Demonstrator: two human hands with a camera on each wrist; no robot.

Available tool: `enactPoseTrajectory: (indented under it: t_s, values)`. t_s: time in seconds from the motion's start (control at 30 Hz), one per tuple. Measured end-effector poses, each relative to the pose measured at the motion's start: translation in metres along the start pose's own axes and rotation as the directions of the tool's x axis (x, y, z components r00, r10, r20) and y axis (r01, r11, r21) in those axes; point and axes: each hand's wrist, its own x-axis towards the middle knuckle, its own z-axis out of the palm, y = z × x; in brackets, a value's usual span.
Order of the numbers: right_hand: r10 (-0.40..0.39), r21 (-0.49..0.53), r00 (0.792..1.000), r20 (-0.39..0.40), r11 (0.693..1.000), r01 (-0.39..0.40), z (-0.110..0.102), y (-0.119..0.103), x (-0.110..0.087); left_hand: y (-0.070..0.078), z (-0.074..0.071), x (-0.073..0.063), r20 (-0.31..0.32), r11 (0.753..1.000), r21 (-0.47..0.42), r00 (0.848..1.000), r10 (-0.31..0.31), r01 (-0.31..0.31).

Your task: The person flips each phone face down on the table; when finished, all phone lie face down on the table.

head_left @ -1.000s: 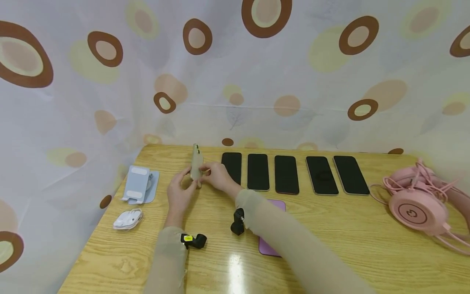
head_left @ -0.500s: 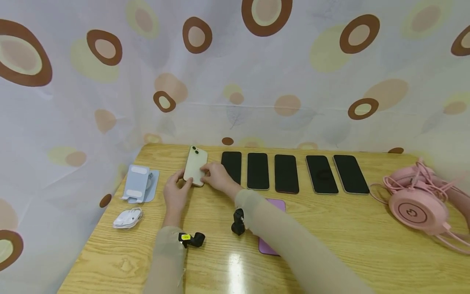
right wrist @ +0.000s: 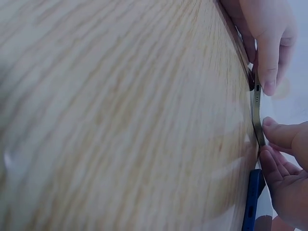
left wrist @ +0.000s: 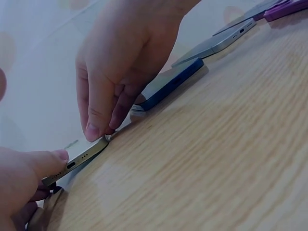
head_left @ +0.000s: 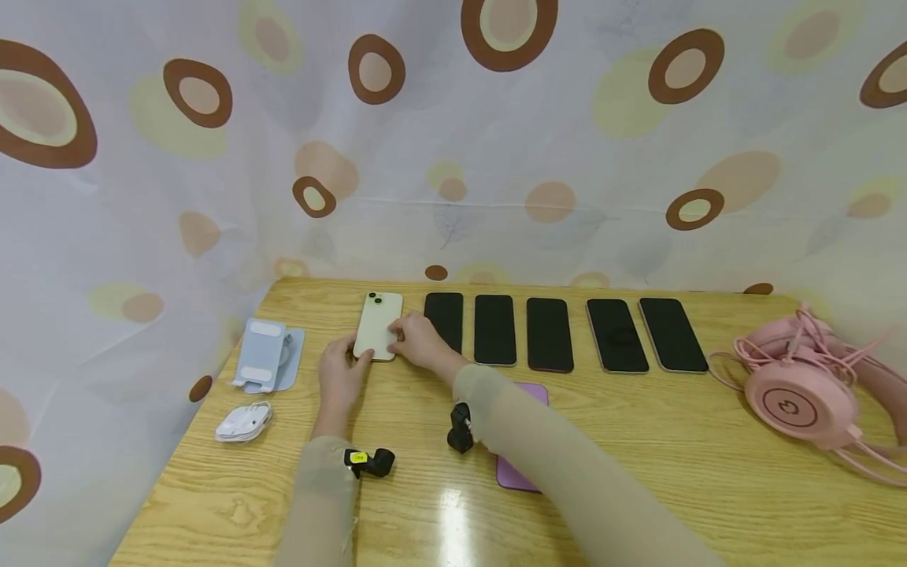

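Observation:
A pale phone (head_left: 375,324) lies back side up at the far left of the table, its twin camera lenses at the upper left. My left hand (head_left: 342,372) pinches its lower left corner, thumb on the back and fingers below the edge. On the right edge, my right hand (head_left: 421,341) grips with thumb and fingertips. From the left wrist view, the phone's port end (left wrist: 77,162) sits slightly off the wood. Just right of the phone rests a dark-screened phone (head_left: 444,319), partly behind my right hand; its blue edge (right wrist: 251,202) shows in the right wrist view.
Several black-screened phones (head_left: 549,335) continue the row rightward. A purple flat item (head_left: 520,472) is partly under my right forearm. A light blue phone stand (head_left: 262,354) and white wired earphones (head_left: 244,423) lie at left, pink headphones (head_left: 801,394) at right. A patterned curtain hangs behind.
The phone has turned from nearly edge-on, with its top raised, to lying almost flat with its back up. Both hands have kept hold of it.

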Motion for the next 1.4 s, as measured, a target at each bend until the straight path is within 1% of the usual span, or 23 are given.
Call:
enactPoseTrajectory:
  t_s: [0.2,0.4,0.63,0.7,0.77,0.83,0.9,1.0,1.07,1.17,1.23,1.4]
  values:
    - [-0.018,-0.022,1.000,-0.013,1.000,0.017,0.000,-0.001,-0.001,0.000,0.000,0.000,-0.004,0.999,0.023,1.000,-0.030,0.031]
    - [-0.032,-0.038,0.999,-0.026,0.999,0.031,0.000,-0.001,-0.003,0.001,0.001,0.001,-0.017,0.998,0.040,0.999,-0.047,0.048]
    - [-0.023,-0.066,1.000,-0.001,0.998,0.023,-0.003,-0.004,-0.007,0.002,0.002,0.002,-0.021,0.998,0.042,0.999,-0.050,0.051]
    - [-0.031,-0.072,1.000,0.002,0.997,0.031,-0.004,-0.003,-0.008,0.002,0.003,0.001,-0.039,0.998,0.032,0.998,-0.045,0.046]
    - [-0.052,-0.079,0.999,-0.003,0.996,0.052,-0.006,-0.002,-0.009,0.005,0.004,0.000,-0.073,0.999,0.017,0.997,-0.030,0.031]
    - [-0.086,-0.085,0.996,-0.009,0.993,0.085,-0.008,0.001,-0.010,0.009,0.006,-0.001,-0.104,1.000,-0.022,0.995,0.006,-0.008]
    - [-0.123,-0.094,0.992,-0.017,0.988,0.121,-0.012,0.004,-0.013,0.016,0.009,-0.003,-0.110,0.996,-0.072,0.993,0.040,-0.048]
    - [-0.157,-0.096,0.987,-0.022,0.983,0.155,-0.020,0.010,-0.019,0.025,0.016,-0.006,-0.081,0.986,-0.137,0.993,0.083,-0.093]
    - [-0.161,-0.098,0.987,-0.022,0.983,0.158,-0.027,0.015,-0.024,0.031,0.022,-0.008,-0.046,0.982,-0.163,0.995,0.090,-0.096]
    - [-0.120,-0.097,0.993,-0.013,0.988,0.119,-0.039,0.023,-0.033,0.037,0.031,-0.011,0.009,0.980,-0.169,0.994,0.111,-0.108]
    - [-0.078,-0.093,0.997,-0.015,0.993,0.076,-0.048,0.030,-0.039,0.042,0.036,-0.014,0.042,0.977,-0.173,0.990,0.133,-0.124]
    - [-0.015,-0.078,0.998,-0.053,0.997,0.011,-0.065,0.043,-0.051,0.047,0.045,-0.015,0.083,0.974,-0.152,0.980,0.183,-0.169]
